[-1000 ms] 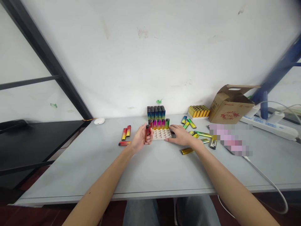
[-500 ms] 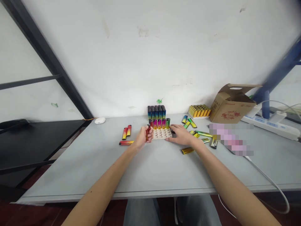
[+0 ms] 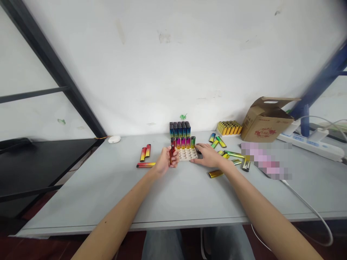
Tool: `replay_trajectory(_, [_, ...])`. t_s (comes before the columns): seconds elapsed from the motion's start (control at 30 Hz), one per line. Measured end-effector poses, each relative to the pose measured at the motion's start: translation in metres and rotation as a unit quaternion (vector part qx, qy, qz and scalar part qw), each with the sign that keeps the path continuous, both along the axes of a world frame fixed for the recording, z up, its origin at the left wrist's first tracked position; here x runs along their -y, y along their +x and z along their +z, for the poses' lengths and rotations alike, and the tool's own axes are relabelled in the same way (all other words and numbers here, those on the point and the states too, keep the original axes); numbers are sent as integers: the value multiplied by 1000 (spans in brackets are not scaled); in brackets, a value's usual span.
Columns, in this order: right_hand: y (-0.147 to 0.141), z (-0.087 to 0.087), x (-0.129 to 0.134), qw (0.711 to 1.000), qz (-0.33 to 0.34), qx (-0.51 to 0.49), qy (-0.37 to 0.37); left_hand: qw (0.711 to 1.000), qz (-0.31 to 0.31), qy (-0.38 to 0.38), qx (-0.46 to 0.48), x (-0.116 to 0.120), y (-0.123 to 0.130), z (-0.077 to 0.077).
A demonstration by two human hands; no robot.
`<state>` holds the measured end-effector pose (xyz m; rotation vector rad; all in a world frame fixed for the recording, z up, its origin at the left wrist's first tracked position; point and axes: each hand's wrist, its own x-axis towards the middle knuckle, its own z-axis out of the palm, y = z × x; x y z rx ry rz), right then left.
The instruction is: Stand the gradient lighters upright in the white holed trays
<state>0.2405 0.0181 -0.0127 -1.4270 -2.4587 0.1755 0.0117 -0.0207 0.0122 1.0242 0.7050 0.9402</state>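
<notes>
My left hand (image 3: 164, 161) is closed around a red lighter (image 3: 171, 156) with a dark top, held upright in front of the left side of a white holed tray (image 3: 188, 155). In the tray's back row stand several shiny lighters (image 3: 183, 143), magenta-yellow, with a green one at the right end. My right hand (image 3: 207, 155) grips the tray's right edge, thumb at the front corner. Something dark (image 3: 199, 152) shows beneath its fingers, too covered to make out. Left of my left hand lie red-yellow lighters (image 3: 145, 165), and gold and green lighters (image 3: 216, 173) lie scattered by my right hand.
Behind the tray stands a block of blue lighters (image 3: 180, 130). Further right are a tray of yellow lighters (image 3: 230, 128), an opened cardboard box (image 3: 267, 124) and a power strip (image 3: 311, 145). A white case (image 3: 114, 139) sits at the left. A white cable (image 3: 306, 206) runs down the right.
My left hand has shifted slightly right and turned, so more of the red lighter shows. My right hand stays by the tray.
</notes>
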Motion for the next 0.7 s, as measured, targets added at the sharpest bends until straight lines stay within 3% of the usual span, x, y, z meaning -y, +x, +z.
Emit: replay_trajectory(0.7, [0,-1,0,1000,0,1,5,997,-23,-45,65,1,-1,4])
